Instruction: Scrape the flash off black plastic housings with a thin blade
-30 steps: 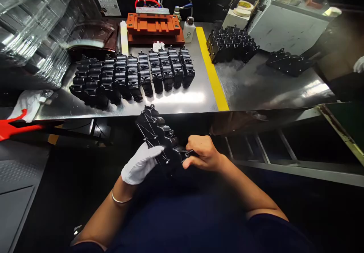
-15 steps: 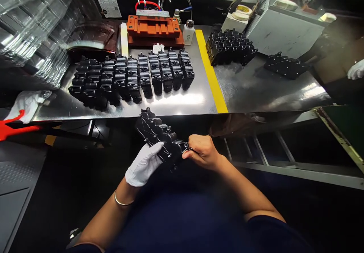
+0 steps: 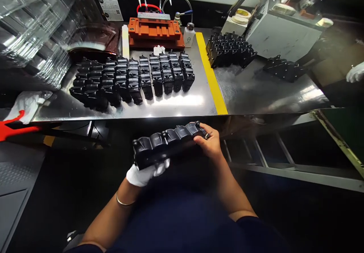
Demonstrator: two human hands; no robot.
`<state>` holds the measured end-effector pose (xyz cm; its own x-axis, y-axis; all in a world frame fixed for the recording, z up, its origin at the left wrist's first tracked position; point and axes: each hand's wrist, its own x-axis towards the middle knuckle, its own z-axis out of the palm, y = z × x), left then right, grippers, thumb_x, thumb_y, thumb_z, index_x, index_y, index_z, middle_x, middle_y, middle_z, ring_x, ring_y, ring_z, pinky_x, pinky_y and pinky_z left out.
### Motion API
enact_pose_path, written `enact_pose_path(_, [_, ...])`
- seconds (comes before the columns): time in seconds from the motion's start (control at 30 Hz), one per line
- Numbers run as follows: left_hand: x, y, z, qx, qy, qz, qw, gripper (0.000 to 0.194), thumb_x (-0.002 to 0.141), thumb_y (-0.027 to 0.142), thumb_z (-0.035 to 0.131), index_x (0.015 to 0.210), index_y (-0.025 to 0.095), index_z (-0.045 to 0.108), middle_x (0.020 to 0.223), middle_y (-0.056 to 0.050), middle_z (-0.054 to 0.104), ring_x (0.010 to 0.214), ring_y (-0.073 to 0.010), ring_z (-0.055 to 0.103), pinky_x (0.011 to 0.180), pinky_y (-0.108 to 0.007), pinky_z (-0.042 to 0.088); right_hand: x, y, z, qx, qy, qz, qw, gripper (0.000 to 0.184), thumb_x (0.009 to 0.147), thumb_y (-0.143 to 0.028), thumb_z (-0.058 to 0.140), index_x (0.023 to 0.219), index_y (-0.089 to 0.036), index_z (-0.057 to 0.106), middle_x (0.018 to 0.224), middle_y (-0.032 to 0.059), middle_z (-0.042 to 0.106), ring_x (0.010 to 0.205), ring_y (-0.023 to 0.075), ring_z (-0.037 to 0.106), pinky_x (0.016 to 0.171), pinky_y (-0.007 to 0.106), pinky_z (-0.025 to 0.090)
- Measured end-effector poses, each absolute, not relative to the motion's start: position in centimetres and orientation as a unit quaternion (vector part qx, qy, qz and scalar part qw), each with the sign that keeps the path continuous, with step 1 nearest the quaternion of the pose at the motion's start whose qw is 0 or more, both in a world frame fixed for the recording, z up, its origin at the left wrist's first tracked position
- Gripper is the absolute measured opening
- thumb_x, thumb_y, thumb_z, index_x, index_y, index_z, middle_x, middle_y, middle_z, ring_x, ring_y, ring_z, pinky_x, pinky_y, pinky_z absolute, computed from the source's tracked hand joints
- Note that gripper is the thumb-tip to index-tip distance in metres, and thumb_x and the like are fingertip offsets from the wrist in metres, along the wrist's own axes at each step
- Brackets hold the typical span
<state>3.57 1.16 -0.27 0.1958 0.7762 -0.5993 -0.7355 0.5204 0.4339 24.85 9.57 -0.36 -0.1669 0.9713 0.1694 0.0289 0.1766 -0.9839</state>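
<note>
A long black moulded plastic part (image 3: 166,143) lies crosswise in front of me, just below the metal table's front edge (image 3: 170,114). My left hand (image 3: 146,173), in a white glove, grips its left end from underneath. My bare right hand (image 3: 209,141) is closed on its right end, and a small metal piece shows at the fingertips there. On the table ahead stand rows of similar black parts (image 3: 133,78).
A yellow stripe (image 3: 210,74) divides the table. More black parts (image 3: 230,48) lie to its right, next to a grey machine (image 3: 281,29). An orange fixture (image 3: 155,31) and a small white bottle (image 3: 189,35) stand at the back. Clear trays (image 3: 31,25) are stacked left. Another person's gloved hand (image 3: 355,73) shows far right.
The black part has turned from pointing away from me to lying sideways. My right hand moved up and right with its end; my left hand now holds it from below.
</note>
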Motion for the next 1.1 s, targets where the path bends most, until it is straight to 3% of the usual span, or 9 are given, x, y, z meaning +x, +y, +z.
enact_pose_path(0.07, [3.7,1.4,0.1,0.059,0.405,0.49,0.77,0.012,0.073,0.017,0.07,0.084,0.017,0.075,0.077,-0.01,0.074,0.075,-0.0256,0.071,0.064,-0.032,0.056,24.1,8.8,-1.0,-0.475,-0.552,0.45,0.516,0.055,0.06,-0.061,0.078,0.096,-0.019,0.072,0.085,0.0051,0.073,0.075,0.0202,0.067,0.069,0.031,0.054])
enact_pose_path(0.13, [3.9,1.7,0.8,0.098,0.396,0.518,0.752,0.022,0.065,0.007,0.075,0.086,0.016,0.076,0.089,-0.008,0.077,0.089,-0.024,0.071,0.079,-0.03,0.056,23.0,7.8,-1.4,-0.52,-0.537,0.423,0.512,0.054,0.062,-0.06,0.078,0.095,-0.018,0.072,0.078,0.0037,0.071,0.067,0.0171,0.063,0.062,0.029,0.052])
enact_pose_path(0.2, [4.1,1.9,1.4,0.114,0.381,0.566,0.722,0.028,0.069,0.011,0.076,0.096,0.018,0.075,0.1,-0.006,0.076,0.1,-0.0225,0.068,0.09,-0.03,0.054,22.1,6.9,-1.5,-0.51,-0.568,0.433,0.48,0.051,0.064,-0.059,0.076,0.094,-0.018,0.072,0.073,0.0027,0.068,0.062,0.015,0.059,0.058,0.027,0.05])
enact_pose_path(0.33, [4.4,2.1,1.6,0.052,0.372,0.62,0.689,0.028,0.081,0.014,0.067,0.108,0.02,0.071,0.109,-0.002,0.074,0.098,-0.0148,0.069,0.086,-0.021,0.055,21.5,6.6,-0.8,-0.384,-0.633,0.523,0.423,0.045,0.076,-0.06,0.065,0.087,-0.017,0.073,0.078,0.0043,0.067,0.066,0.0138,0.058,0.059,0.026,0.047])
enact_pose_path(0.47, [4.6,1.8,0.9,0.009,0.364,0.614,0.7,0.042,0.084,0.008,0.062,0.123,0.024,0.063,0.113,-0.002,0.073,0.097,-0.0141,0.07,0.085,-0.023,0.057,22.1,7.4,0.2,-0.402,-0.609,0.544,0.415,0.03,0.083,-0.044,0.065,0.072,-0.016,0.067,0.069,0.0012,0.061,0.061,0.0105,0.053,0.056,0.024,0.042])
enact_pose_path(0.6, [5.1,1.6,0.5,-0.032,0.345,0.574,0.742,0.028,0.088,0.008,0.056,0.112,0.017,0.068,0.097,-0.004,0.077,0.087,-0.0136,0.072,0.081,-0.023,0.059,21.9,7.3,0.7,-0.388,-0.607,0.554,0.418,0.026,0.085,-0.037,0.062,0.069,-0.017,0.062,0.063,-0.0012,0.057,0.055,0.0089,0.049,0.052,0.022,0.039])
enact_pose_path(0.77, [5.5,1.6,0.7,-0.011,0.355,0.611,0.708,0.026,0.085,0.008,0.062,0.106,0.02,0.069,0.095,-0.001,0.076,0.089,-0.0138,0.072,0.077,-0.022,0.06,22.7,7.5,0.0,-0.45,-0.708,0.306,0.45,0.024,0.089,-0.031,0.056,0.07,-0.018,0.062,0.066,0.0009,0.06,0.06,0.0116,0.054,0.059,0.025,0.042])
enact_pose_path(0.93, [3.8,0.7,0.2,0.07,0.336,0.555,0.758,0.039,0.073,0.016,0.076,0.111,0.021,0.069,0.105,-0.005,0.075,0.095,-0.0208,0.071,0.078,-0.025,0.059,25.4,9.5,0.1,-0.557,-0.756,0.196,0.282,0.028,0.095,-0.041,0.045,0.088,-0.02,0.063,0.084,0.0055,0.067,0.072,0.0161,0.062,0.061,0.025,0.043])
enact_pose_path(1.1, [3.0,0.4,0.2,0.129,0.33,0.509,0.784,0.05,0.066,0.016,0.08,0.114,0.019,0.069,0.096,-0.006,0.077,0.09,-0.0244,0.072,0.081,-0.03,0.058,24.8,8.8,3.4,-0.247,-0.879,0.287,0.29,0.041,0.097,-0.049,0.039,0.083,-0.018,0.06,0.068,0.0021,0.06,0.06,0.0115,0.055,0.058,0.023,0.041])
